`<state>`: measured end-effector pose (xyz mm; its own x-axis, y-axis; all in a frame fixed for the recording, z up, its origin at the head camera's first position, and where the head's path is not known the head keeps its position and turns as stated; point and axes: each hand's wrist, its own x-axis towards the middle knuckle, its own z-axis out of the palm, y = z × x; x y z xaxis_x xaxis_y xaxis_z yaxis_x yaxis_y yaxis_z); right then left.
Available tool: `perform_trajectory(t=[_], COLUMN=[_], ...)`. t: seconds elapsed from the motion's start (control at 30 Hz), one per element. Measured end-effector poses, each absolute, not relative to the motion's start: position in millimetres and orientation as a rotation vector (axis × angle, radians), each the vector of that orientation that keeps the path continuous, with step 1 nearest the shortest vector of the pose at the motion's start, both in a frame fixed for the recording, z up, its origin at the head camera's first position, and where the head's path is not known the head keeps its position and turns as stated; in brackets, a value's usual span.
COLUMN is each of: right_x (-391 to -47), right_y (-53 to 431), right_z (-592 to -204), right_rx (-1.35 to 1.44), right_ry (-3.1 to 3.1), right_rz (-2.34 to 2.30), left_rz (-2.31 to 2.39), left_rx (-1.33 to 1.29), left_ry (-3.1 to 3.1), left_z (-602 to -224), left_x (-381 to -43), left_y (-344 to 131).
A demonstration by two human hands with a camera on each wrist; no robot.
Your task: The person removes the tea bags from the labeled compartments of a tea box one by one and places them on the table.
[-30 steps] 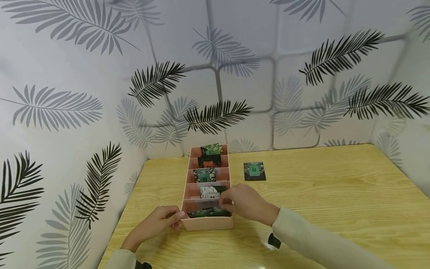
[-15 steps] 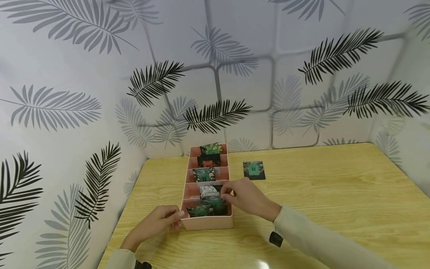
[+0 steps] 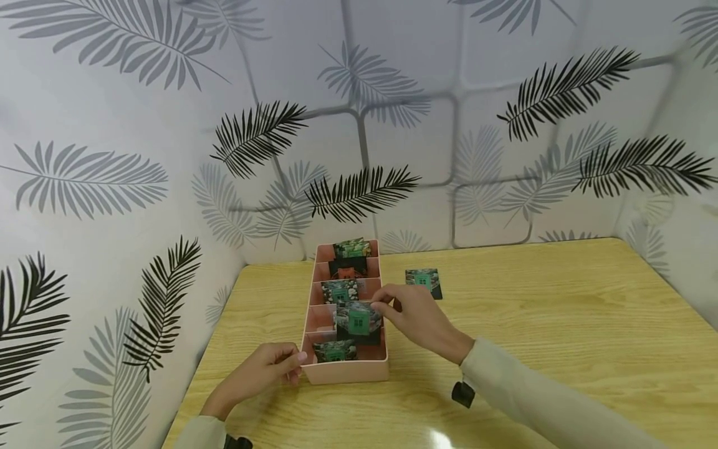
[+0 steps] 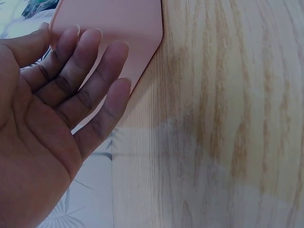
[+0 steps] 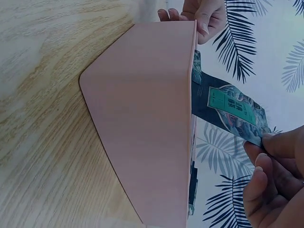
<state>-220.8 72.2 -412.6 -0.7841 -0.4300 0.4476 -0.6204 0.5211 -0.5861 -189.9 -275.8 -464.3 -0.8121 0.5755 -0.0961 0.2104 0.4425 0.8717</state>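
Note:
A pink divided box [image 3: 348, 374] stands on the table with small printed sachets upright in its compartments. My right hand [image 3: 419, 319] pinches the upper corner of a dark square sachet [image 3: 359, 322] with a green label. In the right wrist view this sachet [image 5: 232, 105] stands well above the rim, its lower end hidden behind the box wall [image 5: 142, 95]. Another green-labelled sachet [image 3: 335, 351] leans in the nearest compartment. My left hand [image 3: 273, 365] holds the box's near left corner, thumb at the rim and fingers against the outer wall [image 4: 128, 23].
A similar dark sachet [image 3: 423, 280] lies flat on the wooden table [image 3: 538, 324], right of the box and partly behind my right hand. Further compartments hold a red-labelled sachet [image 3: 346, 272] and green ones [image 3: 353, 247]. A leaf-patterned curtain [image 3: 404, 143] hangs behind the table.
The right hand has drawn the dark sachet up out of the nearest compartment and moved slightly away from me. The left hand has stayed at the box corner.

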Motion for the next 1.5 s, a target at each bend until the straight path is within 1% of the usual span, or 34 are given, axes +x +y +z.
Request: perform_trajectory(t=[0.43,0.9,1.5], right_x=[-226.6,-230.8,-240.1], right_y=[89.2,109.5,143.5], right_z=[-406.6,-401.4,-411.0], right_rx=[0.821,0.738,0.664], right_ry=[-2.418,-2.441,-2.479], right_rz=[1.204,1.192,1.164], left_rz=[1.312,1.312,1.324], left_rx=[0.647,0.657,0.664], left_ry=[2.318,2.325,2.303], left_z=[-464.9,-464.7,-464.5], left_x=[-190.5,-191.5,-191.6], left_y=[-276.3,-274.7,-275.3])
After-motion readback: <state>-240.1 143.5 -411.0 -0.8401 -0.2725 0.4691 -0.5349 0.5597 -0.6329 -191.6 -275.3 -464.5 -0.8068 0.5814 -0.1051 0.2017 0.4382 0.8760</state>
